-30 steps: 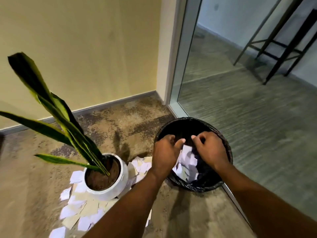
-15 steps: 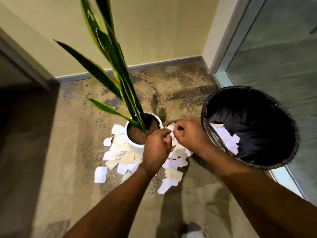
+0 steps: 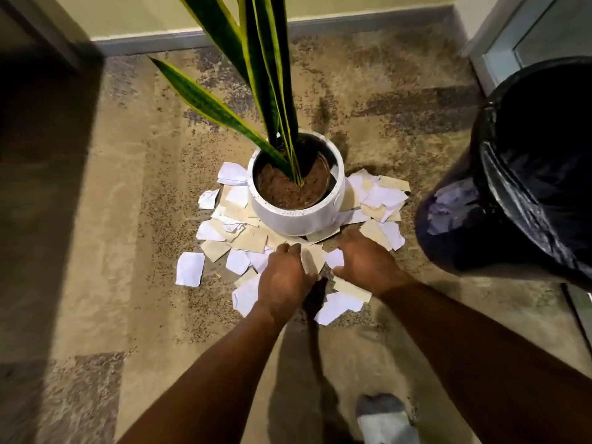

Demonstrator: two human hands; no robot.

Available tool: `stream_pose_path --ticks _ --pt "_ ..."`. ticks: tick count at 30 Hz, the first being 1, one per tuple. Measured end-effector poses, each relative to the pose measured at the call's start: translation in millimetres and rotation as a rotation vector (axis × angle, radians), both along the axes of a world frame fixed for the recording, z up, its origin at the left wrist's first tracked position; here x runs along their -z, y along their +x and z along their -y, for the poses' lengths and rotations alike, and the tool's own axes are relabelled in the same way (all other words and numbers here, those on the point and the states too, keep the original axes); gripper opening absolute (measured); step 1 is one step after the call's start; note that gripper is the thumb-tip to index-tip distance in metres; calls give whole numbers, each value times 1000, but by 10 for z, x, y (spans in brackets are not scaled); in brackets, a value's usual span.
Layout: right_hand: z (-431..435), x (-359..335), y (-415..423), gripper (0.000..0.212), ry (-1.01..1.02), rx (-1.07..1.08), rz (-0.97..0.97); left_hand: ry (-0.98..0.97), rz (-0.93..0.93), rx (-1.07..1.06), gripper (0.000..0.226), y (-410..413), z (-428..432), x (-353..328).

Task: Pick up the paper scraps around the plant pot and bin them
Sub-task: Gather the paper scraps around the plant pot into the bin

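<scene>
While two hands [image 3: 285, 278] [image 3: 368, 264] touch scraps [image 3: 190, 269], one pot [image 3: 298, 217] stands.

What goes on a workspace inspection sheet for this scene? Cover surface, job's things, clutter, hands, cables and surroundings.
Surface: mottled beige carpet.
Job's things: paper scraps ring the white plant pot; black-lined bin stands to its right.
Clutter: nothing seen.
Hands: left hand and right hand rest on scraps before the pot; right spread, left's grip hidden.
Cables: nothing seen.
Surroundings: wall with skirting board, glass door frame, a socked foot.
</scene>
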State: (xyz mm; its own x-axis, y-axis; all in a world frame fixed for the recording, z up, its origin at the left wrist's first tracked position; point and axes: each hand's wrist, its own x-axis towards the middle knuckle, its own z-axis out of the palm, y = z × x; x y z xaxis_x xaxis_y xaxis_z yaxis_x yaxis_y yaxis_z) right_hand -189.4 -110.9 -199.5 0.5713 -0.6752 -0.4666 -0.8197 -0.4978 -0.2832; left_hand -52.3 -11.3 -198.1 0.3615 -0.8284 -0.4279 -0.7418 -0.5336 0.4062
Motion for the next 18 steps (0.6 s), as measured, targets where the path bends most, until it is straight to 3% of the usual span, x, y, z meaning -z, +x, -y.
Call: stream_pose_path --ticks 4,9,12,18 --pt "-26 188 83 64 -59 -126 -75 84 38 0 83 -73 23 198" --pt "14 265 58 76 -63 -184 -123 110 99 18 84 -116 86 278" --pt "27 267 26 72 -48 -183 -139 113 110 39 71 -104 128 276" --pt "58 275 60 44 -61 -168 -95 99 165 101 36 -100 206 229"
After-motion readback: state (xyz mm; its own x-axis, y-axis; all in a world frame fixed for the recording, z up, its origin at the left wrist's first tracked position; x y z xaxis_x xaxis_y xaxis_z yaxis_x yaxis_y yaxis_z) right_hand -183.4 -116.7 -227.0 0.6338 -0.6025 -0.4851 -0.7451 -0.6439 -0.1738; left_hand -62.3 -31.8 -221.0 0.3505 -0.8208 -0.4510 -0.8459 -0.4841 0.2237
